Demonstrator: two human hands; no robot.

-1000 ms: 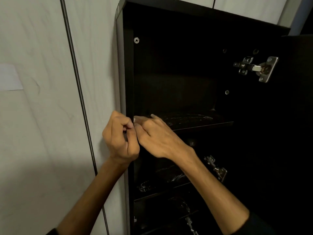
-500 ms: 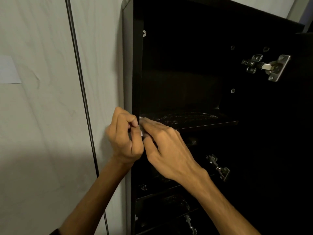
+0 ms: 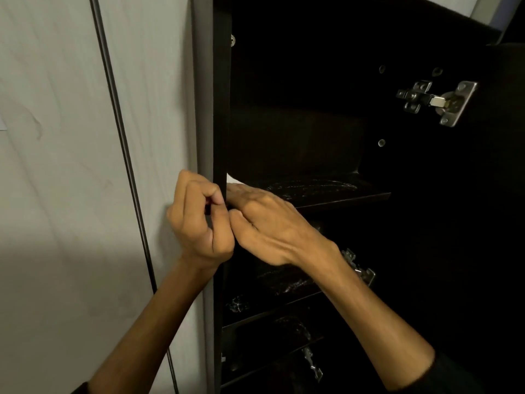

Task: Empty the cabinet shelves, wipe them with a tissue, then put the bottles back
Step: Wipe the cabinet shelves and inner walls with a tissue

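The dark cabinet (image 3: 221, 115) stands open, and its top shelf (image 3: 341, 199) is bare with pale smears on it. At the shelf's front left corner my right hand (image 3: 272, 226) lies with its fingers stretched to the left. A white corner of the tissue (image 3: 233, 179) shows just behind those fingers, with the thumb underneath. My left hand (image 3: 199, 220) is curled into a fist against the cabinet's left side panel and touches the right fingertips. I see nothing inside the fist. No bottles are in view.
Lower shelves (image 3: 272, 304) show pale smears too. Metal hinges (image 3: 437, 102) sit on the right wall of the cabinet, and another hinge (image 3: 359, 268) lies just beyond my right wrist. A pale wall panel (image 3: 62, 166) with a dark vertical strip is on the left.
Both hands stay together at the shelf's front left corner. The white bit seen between the fingers earlier now pokes out behind my right fingers. The view has shifted right.
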